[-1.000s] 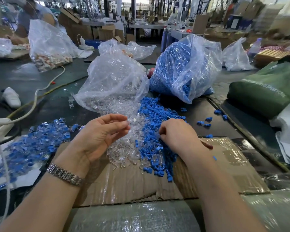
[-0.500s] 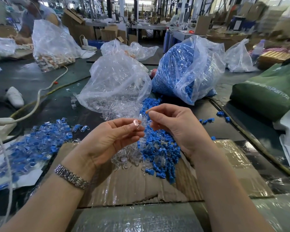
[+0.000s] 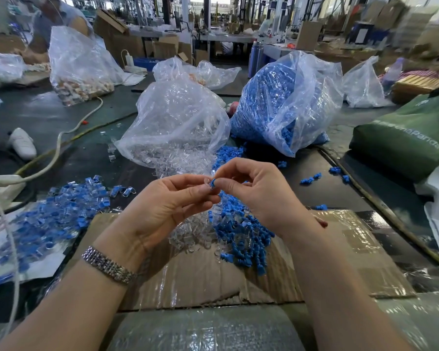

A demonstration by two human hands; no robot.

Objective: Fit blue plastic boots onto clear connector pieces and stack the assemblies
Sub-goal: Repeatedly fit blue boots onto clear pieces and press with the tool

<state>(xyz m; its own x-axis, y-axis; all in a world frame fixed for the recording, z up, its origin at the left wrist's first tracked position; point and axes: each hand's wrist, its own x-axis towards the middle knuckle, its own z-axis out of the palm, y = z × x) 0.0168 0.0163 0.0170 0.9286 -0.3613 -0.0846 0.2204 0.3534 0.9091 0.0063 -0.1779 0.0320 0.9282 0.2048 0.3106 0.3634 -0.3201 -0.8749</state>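
My left hand [image 3: 167, 209] pinches a clear connector piece [image 3: 206, 181] at its fingertips. My right hand [image 3: 259, 193] pinches a small blue boot [image 3: 212, 183] and holds it against that connector, both raised above the table. Below them lie a loose heap of clear connectors [image 3: 190, 234] and a heap of blue boots [image 3: 241, 236] on a cardboard sheet [image 3: 340, 249]. A pile of finished blue-and-clear assemblies [image 3: 53, 214] lies to the left.
A plastic bag of clear connectors [image 3: 173, 122] and a bag of blue boots [image 3: 284, 102] stand behind the hands. A green bag [image 3: 406, 135] lies at the right, white cables [image 3: 56, 150] at the left. Another person works at the far left.
Both hands rose from the heaps. The left picked up a clear connector, the right a blue boot, and the fingertips came together so the two parts meet.
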